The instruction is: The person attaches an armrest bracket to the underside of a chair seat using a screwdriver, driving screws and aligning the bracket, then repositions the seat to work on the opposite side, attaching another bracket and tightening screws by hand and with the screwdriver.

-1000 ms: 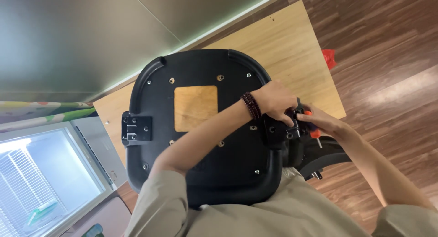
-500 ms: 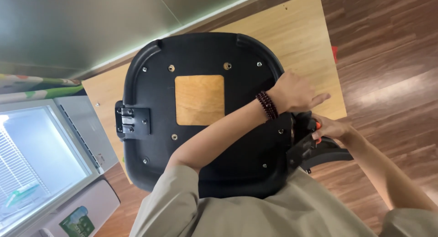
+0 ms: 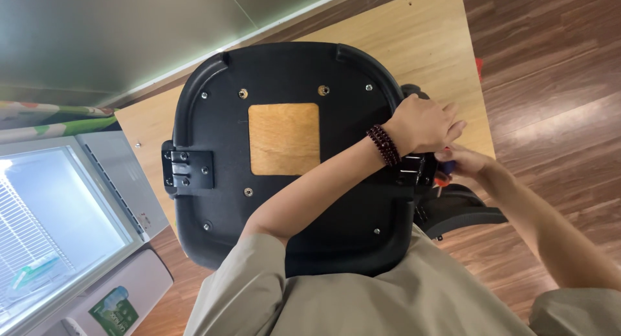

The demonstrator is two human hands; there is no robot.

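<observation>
Since a second ago the left hand [image 3: 424, 124] has slid further out over the right edge of the upturned black chair seat [image 3: 291, 161] and now lies flat there, fingers stretched out and not gripping anything, dark red bead bracelet [image 3: 384, 144] on the wrist. Right hand [image 3: 467, 162] sits just beside it, lower down at the black armrest bracket [image 3: 414, 169], pinched around something small with a bit of red and blue showing, can't tell what it is. So the two hands are close together but not touching as far as I can see. Seat lies underside up on a light wood counter [image 3: 401, 32], with a bare plywood square [image 3: 284, 139] in the middle, a few screws around it, and a second black bracket [image 3: 187, 171] bolted on the opposite edge. Black armrest [image 3: 462, 213] pokes out below the right hand, over the dark wood floor [image 3: 556, 71]. Off to the left there's a glass-door fridge [image 3: 61, 226], and low on its front a small rectangular green label [image 3: 113, 310].
</observation>
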